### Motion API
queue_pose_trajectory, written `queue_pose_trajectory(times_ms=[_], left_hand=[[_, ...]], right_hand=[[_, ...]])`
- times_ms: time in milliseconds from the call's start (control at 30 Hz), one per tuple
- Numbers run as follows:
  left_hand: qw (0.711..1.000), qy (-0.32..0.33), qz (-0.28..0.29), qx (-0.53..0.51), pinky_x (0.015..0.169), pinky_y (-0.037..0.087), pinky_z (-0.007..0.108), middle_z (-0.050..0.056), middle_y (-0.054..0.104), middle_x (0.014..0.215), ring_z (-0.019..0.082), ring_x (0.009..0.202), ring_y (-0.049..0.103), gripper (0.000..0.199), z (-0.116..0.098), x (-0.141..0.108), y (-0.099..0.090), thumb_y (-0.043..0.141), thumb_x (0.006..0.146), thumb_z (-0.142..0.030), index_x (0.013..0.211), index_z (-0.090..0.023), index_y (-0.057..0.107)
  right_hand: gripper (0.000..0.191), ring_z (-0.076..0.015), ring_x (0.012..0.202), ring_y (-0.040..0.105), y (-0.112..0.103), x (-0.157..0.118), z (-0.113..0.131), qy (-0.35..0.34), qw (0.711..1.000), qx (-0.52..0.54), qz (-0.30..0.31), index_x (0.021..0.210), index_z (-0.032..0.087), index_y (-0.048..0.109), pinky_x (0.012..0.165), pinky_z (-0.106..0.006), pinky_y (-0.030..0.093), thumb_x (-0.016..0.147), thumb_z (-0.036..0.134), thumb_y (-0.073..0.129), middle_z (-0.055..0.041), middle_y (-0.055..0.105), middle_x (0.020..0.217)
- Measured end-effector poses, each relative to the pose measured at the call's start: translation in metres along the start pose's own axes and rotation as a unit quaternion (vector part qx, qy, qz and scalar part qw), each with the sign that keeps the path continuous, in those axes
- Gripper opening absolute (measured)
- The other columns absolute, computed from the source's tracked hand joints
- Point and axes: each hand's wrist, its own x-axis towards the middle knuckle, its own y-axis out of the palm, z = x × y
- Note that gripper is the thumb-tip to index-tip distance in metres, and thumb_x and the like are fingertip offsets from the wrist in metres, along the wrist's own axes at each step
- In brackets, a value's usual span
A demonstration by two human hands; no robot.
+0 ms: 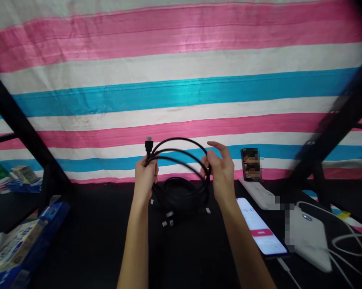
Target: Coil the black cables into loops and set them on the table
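Note:
A black HDMI cable is looped in several coils between my two hands, raised over the black table. My left hand is closed round the left side of the coils, and one plug points up above its fingers. At the right side of the loops, my right hand pinches the cable, thumb against the coils and the index finger stretched out. Beneath the held loops, more coiled black cable lies on the table, with several metal-tipped plugs near it.
Right of my arm lie a lit phone, a white power bank with white cords, and another phone standing behind. Blue boxes sit at the left. A striped sheet hangs behind, between black frame bars.

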Motion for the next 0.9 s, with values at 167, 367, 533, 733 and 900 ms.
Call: queue_pose_trajectory(times_ms=[167,367,533,733,900], left_hand=[[0.943,0.149,-0.100,0.281,0.054,0.030,0.024,0.001,0.054,0.061,0.018,0.061,0.049,0.015,-0.007,-0.010,0.002,0.051,0.077,-0.029,0.071,-0.019,0.059],[0.882,0.121,-0.091,0.446,0.051,0.023,0.025,0.002,0.056,0.061,0.021,0.058,0.048,0.008,-0.023,-0.029,0.013,0.050,0.069,-0.018,0.069,-0.022,0.057],[0.913,0.152,-0.036,0.376,0.052,0.028,0.024,-0.001,0.049,0.052,0.016,0.054,0.045,0.013,-0.022,-0.031,0.017,0.052,0.070,-0.026,0.059,-0.019,0.056],[0.951,0.044,0.189,0.242,0.040,0.017,0.021,-0.005,0.036,0.039,0.008,0.037,0.028,0.020,-0.022,-0.027,0.012,0.062,0.067,-0.035,0.063,-0.016,0.061],[0.979,-0.023,0.154,0.130,0.036,0.008,0.019,-0.008,0.027,0.034,0.003,0.031,0.018,0.024,-0.022,-0.024,0.008,0.072,0.059,-0.028,0.055,-0.014,0.053]], right_hand=[[0.037,-0.0091,0.045,0.040,0.004,-0.019,0.021,-0.039,0.980,-0.151,0.120,0.102,0.022,0.059,0.041,-0.022,0.032,0.071,0.041,0.062,0.0035,0.050,0.060],[0.045,-0.0159,0.070,0.057,0.007,-0.030,0.034,-0.059,0.938,-0.291,0.177,0.108,0.028,0.058,0.054,-0.025,0.043,0.065,0.030,0.070,-0.0017,0.061,0.089],[0.015,-0.0098,0.042,0.048,-0.006,-0.017,0.020,0.012,0.944,-0.268,0.194,0.082,0.022,0.066,0.041,-0.021,0.032,0.078,0.035,0.060,0.0038,0.055,0.052],[0.015,-0.0074,0.038,0.043,-0.016,-0.005,0.010,0.006,0.970,-0.195,0.146,0.067,0.018,0.066,0.041,-0.019,0.031,0.073,0.032,0.065,0.0061,0.046,0.043],[0.023,-0.0068,0.032,0.041,-0.017,0.001,0.001,0.068,0.979,-0.132,0.139,0.065,0.016,0.065,0.034,-0.018,0.030,0.065,0.038,0.072,0.0068,0.044,0.039]])
